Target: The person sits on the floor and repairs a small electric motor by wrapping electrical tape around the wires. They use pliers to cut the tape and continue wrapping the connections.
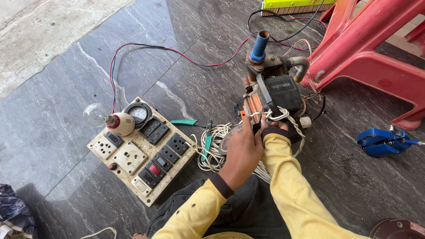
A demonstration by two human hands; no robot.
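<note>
Dark stone floor [66, 132]: both hands, left hand [242, 148] and right hand [271, 126], are clutching the white cord [283, 116] on the pump motor [270, 95]; tugging could be toppling it onto the switchboard [141, 152] beside it.

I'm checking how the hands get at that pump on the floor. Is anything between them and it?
Nothing separates them. The left hand lies against the pump at its near side, and the right hand grips the white cord wrapped over it. The coil of white wire lies beside and beneath the left hand.
</note>
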